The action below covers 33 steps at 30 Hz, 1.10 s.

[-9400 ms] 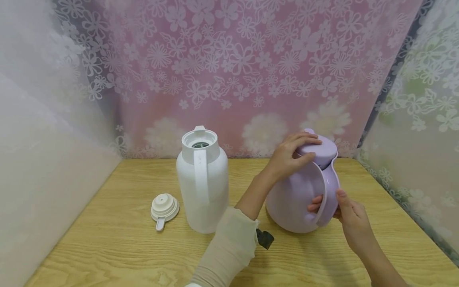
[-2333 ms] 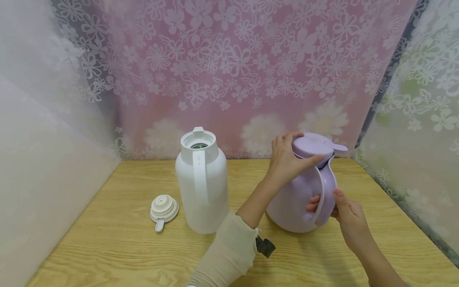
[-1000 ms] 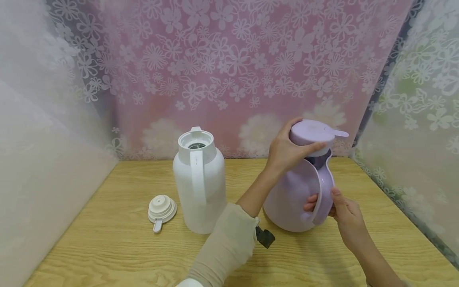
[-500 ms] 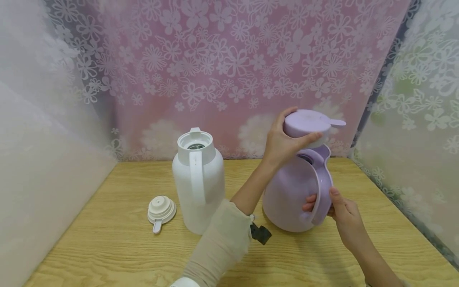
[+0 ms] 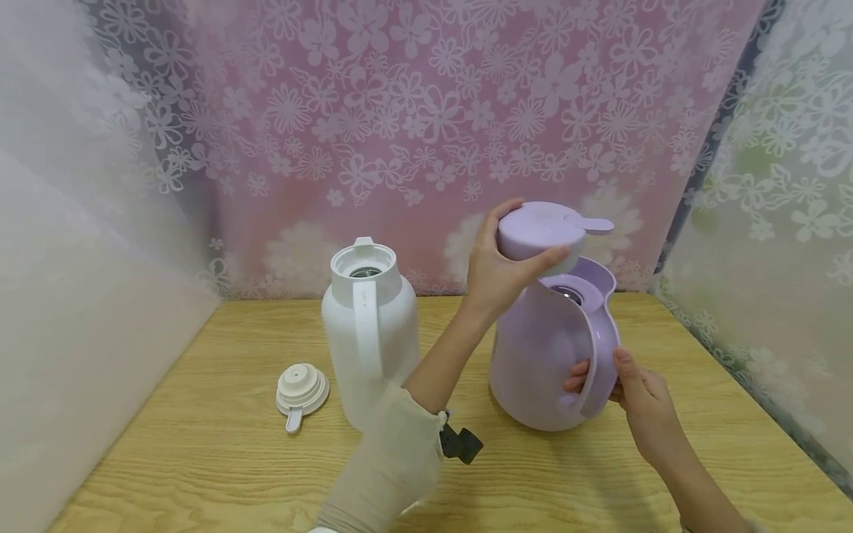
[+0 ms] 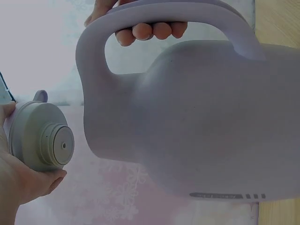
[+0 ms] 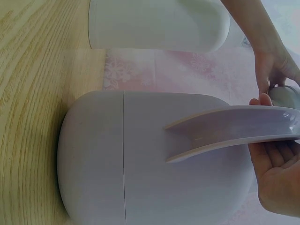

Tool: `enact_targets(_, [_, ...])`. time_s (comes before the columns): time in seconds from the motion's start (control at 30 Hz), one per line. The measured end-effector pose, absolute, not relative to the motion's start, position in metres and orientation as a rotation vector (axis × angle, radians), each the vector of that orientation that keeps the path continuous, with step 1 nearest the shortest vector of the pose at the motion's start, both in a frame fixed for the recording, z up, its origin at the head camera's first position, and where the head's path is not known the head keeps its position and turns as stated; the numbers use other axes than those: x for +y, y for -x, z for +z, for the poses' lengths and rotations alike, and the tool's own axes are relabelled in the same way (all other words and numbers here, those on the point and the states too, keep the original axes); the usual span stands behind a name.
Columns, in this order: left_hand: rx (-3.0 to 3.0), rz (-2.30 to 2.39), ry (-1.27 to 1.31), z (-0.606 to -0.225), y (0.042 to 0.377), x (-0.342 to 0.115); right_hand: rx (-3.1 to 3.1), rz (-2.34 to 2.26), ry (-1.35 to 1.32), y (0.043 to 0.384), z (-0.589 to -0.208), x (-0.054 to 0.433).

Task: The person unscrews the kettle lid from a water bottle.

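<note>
My left hand (image 5: 496, 270) grips a lilac stopper lid (image 5: 543, 228) by its side, thumb in front and fingers behind, raised above the lilac thermos jug (image 5: 543, 355). In the left wrist view the pale stepped underside of the lid (image 6: 47, 140) shows, apart from the jug's neck. The jug stands upright on the table, its mouth (image 5: 571, 292) uncovered. My right hand (image 5: 643, 400) holds the jug's handle (image 5: 603, 363), fingers curled through the loop and thumb outside. A white thermos jug (image 5: 369, 340) stands to the left with an open mouth, partly behind my left forearm.
A cream stopper lid (image 5: 302, 391) lies upside down on the wooden table (image 5: 200, 459), left of the white jug. A black strap piece (image 5: 461, 444) hangs at my left wrist. Flowered curtains (image 5: 426, 133) enclose the back and sides.
Earlier the lilac lid sat in the jug; its tab swung round to the right. My left hand has since lifted it out and moved it left. The right hand keeps its hold.
</note>
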<state>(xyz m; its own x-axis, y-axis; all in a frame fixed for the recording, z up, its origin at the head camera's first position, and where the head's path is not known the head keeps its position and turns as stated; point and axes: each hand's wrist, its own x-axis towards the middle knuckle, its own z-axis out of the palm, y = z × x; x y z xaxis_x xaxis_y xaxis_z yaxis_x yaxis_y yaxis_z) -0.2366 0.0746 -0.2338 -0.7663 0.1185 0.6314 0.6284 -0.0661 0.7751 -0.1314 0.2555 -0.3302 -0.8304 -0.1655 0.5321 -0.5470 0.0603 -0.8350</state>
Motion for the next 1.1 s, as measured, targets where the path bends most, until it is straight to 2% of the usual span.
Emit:
enact_targets(0.37, [-1.842, -1.933, 0.787, -0.240, 0.224, 0.057, -2.037, 1.837, -0.732, 0.133, -0.332, 0.256])
enact_targets(1.1, [-1.860, -2.060, 0.688, -0.281, 0.195, 0.024, -2.025, 1.858, -0.730, 0.132, -0.332, 0.256])
